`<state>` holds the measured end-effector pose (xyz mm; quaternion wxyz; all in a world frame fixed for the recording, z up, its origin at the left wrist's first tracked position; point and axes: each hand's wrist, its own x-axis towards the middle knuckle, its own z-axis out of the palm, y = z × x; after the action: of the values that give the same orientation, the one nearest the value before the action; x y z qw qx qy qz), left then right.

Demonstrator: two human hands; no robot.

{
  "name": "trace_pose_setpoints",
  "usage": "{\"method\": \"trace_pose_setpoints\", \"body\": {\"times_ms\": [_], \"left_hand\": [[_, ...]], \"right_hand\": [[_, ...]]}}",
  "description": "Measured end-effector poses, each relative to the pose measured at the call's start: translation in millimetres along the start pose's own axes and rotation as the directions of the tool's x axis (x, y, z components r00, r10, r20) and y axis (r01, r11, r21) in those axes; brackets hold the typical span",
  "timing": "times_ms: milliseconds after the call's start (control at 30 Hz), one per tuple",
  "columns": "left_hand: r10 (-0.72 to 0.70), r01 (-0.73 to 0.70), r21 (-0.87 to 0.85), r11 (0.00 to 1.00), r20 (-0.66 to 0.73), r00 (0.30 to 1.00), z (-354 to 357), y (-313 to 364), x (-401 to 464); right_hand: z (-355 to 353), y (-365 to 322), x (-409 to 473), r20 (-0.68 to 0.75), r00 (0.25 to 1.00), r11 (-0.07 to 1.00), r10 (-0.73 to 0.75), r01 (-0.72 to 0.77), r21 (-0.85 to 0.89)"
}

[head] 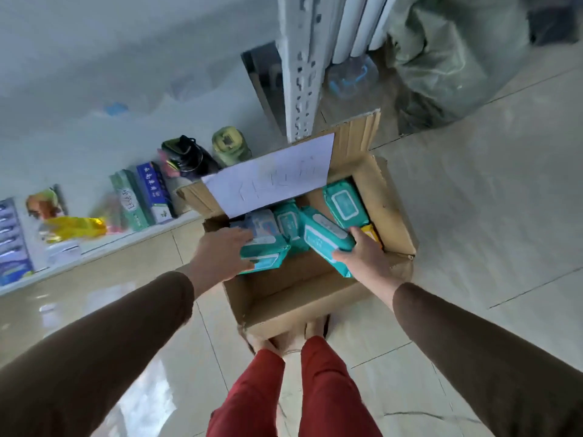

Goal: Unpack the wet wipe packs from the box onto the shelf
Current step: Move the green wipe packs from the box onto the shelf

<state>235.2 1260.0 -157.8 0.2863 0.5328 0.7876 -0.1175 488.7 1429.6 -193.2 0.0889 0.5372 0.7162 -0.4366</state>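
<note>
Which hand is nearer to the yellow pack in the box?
Right. The right hand grips a teal pack right beside the yellow pack; the left hand is across the box.

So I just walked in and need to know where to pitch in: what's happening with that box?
A person is bent over an open cardboard box on the floor. The left hand grips one teal wet wipe pack, and the right hand grips another. More packs remain inside. The shelf holds other goods.
</note>
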Motion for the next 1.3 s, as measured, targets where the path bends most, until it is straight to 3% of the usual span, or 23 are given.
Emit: {"method": "trace_pose_setpoints", "body": {"times_ms": [200, 300, 533, 633, 900, 1300], "left_hand": [[-0.145, 0.119, -0.254, 0.960, -0.089, 0.985, -89, -70, -140], [-0.199, 0.131, -0.370, 0.920, -0.151, 0.968, -123, -113, -212], [-0.264, 0.110, -0.467, 0.877, -0.277, 0.924, -194, -222, -348], [-0.278, 0.094, -0.503, 0.859, -0.306, 0.911, -225, -268, -378], [-0.278, 0.055, -0.470, 0.881, -0.419, 0.865, -307, -383, -361], [-0.375, 0.162, -0.409, 0.898, -0.522, 0.766, -440, -519, -217]], "right_hand": [[-35, -130, -114, -0.056, 0.959, 0.960, -0.279, 0.279, -0.009], [-37, -201, -168, -0.115, 0.916, 0.914, -0.384, 0.395, 0.095], [-8, -342, -257, -0.138, 0.888, 0.780, -0.439, 0.453, 0.432], [4, -406, -266, -0.117, 0.866, 0.726, -0.486, 0.474, 0.498], [23, -553, -220, -0.154, 0.799, 0.612, -0.581, 0.554, 0.564], [8, -731, -40, -0.103, 0.767, 0.615, -0.634, 0.580, 0.534]]}}
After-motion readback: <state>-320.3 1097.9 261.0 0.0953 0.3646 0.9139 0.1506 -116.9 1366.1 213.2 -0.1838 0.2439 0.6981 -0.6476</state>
